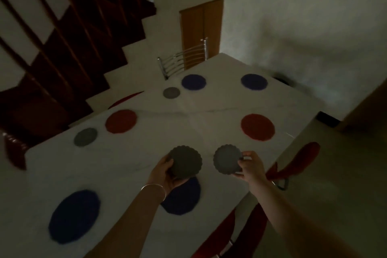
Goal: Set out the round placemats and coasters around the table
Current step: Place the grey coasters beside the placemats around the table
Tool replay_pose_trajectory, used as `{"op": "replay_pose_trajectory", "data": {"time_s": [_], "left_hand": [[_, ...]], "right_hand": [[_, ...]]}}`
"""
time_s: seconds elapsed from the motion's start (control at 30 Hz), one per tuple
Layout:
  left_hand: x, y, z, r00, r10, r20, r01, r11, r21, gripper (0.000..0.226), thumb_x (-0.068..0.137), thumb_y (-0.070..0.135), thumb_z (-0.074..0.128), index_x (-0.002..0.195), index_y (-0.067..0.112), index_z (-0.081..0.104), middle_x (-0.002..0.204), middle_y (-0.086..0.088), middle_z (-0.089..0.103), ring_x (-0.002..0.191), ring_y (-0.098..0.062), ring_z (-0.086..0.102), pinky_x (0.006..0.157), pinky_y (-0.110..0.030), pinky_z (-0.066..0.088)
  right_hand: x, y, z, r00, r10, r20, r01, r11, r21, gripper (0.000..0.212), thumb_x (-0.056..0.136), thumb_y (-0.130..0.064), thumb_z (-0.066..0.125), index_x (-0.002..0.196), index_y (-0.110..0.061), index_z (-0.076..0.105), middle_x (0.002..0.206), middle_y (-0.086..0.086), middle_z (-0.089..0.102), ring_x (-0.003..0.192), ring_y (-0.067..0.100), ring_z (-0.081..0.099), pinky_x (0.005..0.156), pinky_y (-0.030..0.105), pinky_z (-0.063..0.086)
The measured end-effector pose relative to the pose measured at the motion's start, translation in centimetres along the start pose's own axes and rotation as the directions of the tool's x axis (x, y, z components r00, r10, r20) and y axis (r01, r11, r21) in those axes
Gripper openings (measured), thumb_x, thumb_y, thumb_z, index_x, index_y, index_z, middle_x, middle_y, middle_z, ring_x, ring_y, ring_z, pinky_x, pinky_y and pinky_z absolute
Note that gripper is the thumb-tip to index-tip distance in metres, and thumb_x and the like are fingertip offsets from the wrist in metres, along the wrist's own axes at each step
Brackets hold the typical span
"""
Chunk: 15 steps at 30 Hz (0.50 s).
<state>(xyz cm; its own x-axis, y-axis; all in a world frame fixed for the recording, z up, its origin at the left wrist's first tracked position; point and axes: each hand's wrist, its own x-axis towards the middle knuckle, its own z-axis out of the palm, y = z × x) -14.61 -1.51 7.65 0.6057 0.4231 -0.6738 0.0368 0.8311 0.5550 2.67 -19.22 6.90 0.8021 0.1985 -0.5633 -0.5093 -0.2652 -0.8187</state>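
Over the white table [146, 153] my left hand [167, 172] grips a stack of grey scalloped coasters [185, 162]. My right hand [250, 164] pinches a single grey coaster [227, 162] by its right edge. Round placemats lie on the table: two blue ones near me [74, 217] [186, 197], two red ones in the middle [121, 121] [257, 127], two blue ones at the far end [193, 82] [254, 81]. A grey coaster [85, 136] lies beside the left red placemat, another [171, 92] beside a far blue placemat.
A metal-backed chair [184, 58] stands at the table's far end. Red chairs [297, 161] sit along the right side. A dark wooden staircase [62, 48] rises at the left, a wooden door [201, 29] is beyond, and a white wall is at the right.
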Motion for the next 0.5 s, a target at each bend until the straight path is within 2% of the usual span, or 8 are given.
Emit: {"op": "replay_pose_trajectory", "data": {"time_s": [0.13,0.23,0.37,0.5], "left_hand": [[0.6,0.0,-0.7,0.982,0.104,-0.158,-0.121,0.988,-0.099,0.029,0.096,0.007,0.045,0.119,0.022,0.054,0.107,-0.01,0.059,0.094,-0.034,0.058,0.054,-0.05,0.059],[0.1,-1.2,-1.0,0.941,0.154,-0.3,-0.212,0.962,-0.172,0.029,0.095,0.008,0.046,0.118,0.023,0.055,0.105,-0.009,0.06,0.092,-0.032,0.058,0.052,-0.048,0.059],[-1.4,-4.3,-0.9,0.881,0.165,-0.443,-0.3,0.919,-0.255,0.025,0.095,0.008,0.047,0.115,0.021,0.056,0.105,-0.008,0.06,0.092,-0.031,0.058,0.051,-0.047,0.059],[-2.2,-6.7,-0.1,0.857,0.121,-0.501,-0.315,0.893,-0.322,0.032,0.096,0.009,0.047,0.124,0.021,0.053,0.12,-0.011,0.054,0.099,-0.036,0.055,0.053,-0.049,0.059]], "right_hand": [[5.0,0.5,1.5,0.991,-0.042,0.128,0.078,0.952,-0.297,0.013,0.093,-0.007,0.047,0.101,-0.015,0.052,0.112,0.012,0.053,0.094,0.033,0.059,0.049,0.032,0.054],[8.3,-0.2,1.9,0.968,-0.089,0.233,0.194,0.854,-0.483,0.011,0.092,-0.01,0.047,0.097,-0.017,0.053,0.104,0.013,0.058,0.084,0.029,0.06,0.055,0.037,0.058],[11.2,-0.9,2.7,0.921,-0.05,0.387,0.291,0.75,-0.594,0.012,0.091,-0.008,0.045,0.095,-0.016,0.052,0.091,0.008,0.054,0.071,0.024,0.058,0.061,0.046,0.06],[11.6,-0.9,4.1,0.881,-0.028,0.472,0.348,0.715,-0.606,0.015,0.086,-0.004,0.047,0.088,-0.017,0.053,0.092,0.012,0.059,0.065,0.023,0.057,0.047,0.035,0.056]]}}
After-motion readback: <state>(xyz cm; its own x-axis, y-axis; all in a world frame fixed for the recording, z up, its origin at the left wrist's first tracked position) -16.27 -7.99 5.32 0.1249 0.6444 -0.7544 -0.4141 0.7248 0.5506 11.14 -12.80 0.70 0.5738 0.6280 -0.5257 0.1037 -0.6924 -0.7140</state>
